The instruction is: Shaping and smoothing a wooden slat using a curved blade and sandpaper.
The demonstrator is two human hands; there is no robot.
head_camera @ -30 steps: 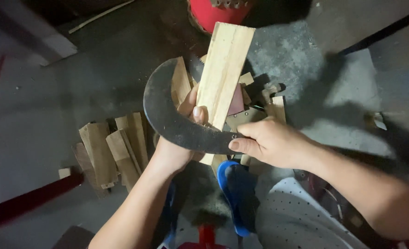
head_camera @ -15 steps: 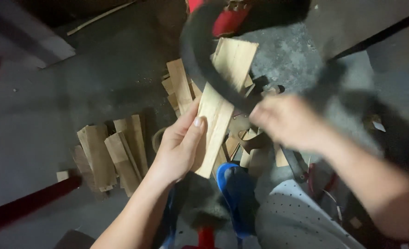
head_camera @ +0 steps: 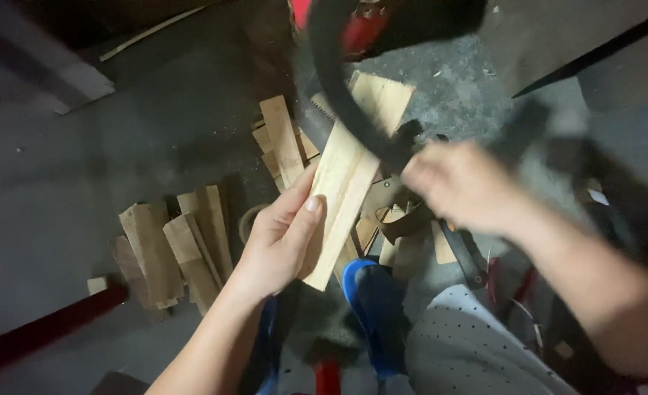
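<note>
Head view: a pale wooden slat stands tilted above the grey floor, gripped at its lower end by the left hand. The right hand, blurred, is closed on a dark curved blade crossing the slat's upper part. Split wood pieces lie left; a blue shoe sits below.

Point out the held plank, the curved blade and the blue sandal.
wooden plank (head_camera: 349, 172), head view, middle of its pale face.
curved blade (head_camera: 336, 110), head view, blurred dark arc.
blue sandal (head_camera: 373, 307), head view, upper strap.
</note>
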